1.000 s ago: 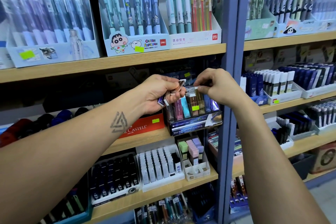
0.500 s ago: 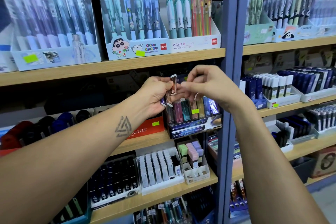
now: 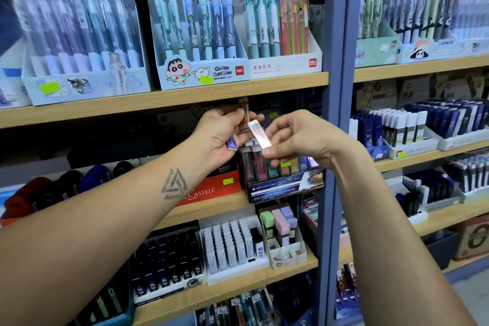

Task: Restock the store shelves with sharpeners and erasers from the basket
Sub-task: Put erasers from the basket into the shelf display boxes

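A slim pale eraser stick [image 3: 260, 135] is pinched by the right hand [image 3: 299, 140], thumb at its lower end and fingertips along its upper edge, so that it lies tilted between the two hands. Two more sticks are gripped in the left hand [image 3: 221, 135]: a brown one [image 3: 244, 116] held upright between thumb and fingers, and a purple one [image 3: 232, 143] tucked lower against the palm. Just below both hands a dark display box [image 3: 277, 188] is seen, its slots partly filled with similar upright sticks.

The sticks are judged light and stiff in their sleeves, with a glossy wrap that may slip. A pinch across the flat faces near the upper end is advised, leaving the lower end free to be guided into a slot. Crowding of neighbouring sticks could tip them.
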Tool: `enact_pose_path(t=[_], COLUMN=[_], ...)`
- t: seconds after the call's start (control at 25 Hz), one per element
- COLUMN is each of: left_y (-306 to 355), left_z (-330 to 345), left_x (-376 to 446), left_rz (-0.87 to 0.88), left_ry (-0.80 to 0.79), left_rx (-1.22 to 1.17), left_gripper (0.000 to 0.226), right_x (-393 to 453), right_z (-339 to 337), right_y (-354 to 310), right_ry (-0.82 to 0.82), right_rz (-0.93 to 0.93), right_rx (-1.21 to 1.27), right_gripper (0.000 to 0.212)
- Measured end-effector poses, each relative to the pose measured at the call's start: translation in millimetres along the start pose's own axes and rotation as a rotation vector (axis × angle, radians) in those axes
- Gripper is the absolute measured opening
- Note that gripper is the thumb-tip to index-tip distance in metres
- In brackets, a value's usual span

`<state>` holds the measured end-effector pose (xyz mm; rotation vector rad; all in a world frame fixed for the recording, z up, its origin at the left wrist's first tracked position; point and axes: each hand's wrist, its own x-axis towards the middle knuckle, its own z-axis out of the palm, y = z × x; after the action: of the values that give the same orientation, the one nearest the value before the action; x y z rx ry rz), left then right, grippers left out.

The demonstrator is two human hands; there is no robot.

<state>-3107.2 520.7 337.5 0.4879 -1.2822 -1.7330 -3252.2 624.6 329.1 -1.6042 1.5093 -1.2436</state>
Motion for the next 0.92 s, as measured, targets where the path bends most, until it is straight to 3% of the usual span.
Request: enact_pose_path(t=[0.12, 0.28, 0.44, 0.64, 0.76, 0.92], left_y=[-4.2, -11.0, -14.7, -14.6, -16.3, -12.6], left_z=[-5.1, 2.1, 4.3, 2.5, 1.1, -0.7], left_x=[-1.2, -13.6, -13.5, -12.2, -13.9, -10.6], left_rz=[0.043, 0.036, -0.011, -0.045, -0.069, -0.068], left_ry=[0.053, -0.006, -0.065, -0.106, -0.121, -0.087], left_rx=[0.077, 0.215, 0.235, 0.203, 0.146, 0.086], left_gripper=[0.037, 0.017, 0.022, 0.025, 0.023, 0.018], right_x=[-3.0, 0.9, 4.4, 7.8, 14.8, 25.9], right_z=[-5.0, -0.7, 4.2, 5.7, 8.2, 9.8], right_y=[1.4, 1.8, 2.0, 0.8, 2.7, 5.1], right_ry=[0.032, 0.058, 0.113, 0.154, 0.228, 0.407], right_rz=[0.016, 0.035, 0.050, 0.083, 0.076, -0.087], right_rx=[-0.012, 0.079, 0.090, 0.066, -0.096, -0.275], right_gripper=[0.026, 0.020, 0.011, 0.018, 0.029, 0.041])
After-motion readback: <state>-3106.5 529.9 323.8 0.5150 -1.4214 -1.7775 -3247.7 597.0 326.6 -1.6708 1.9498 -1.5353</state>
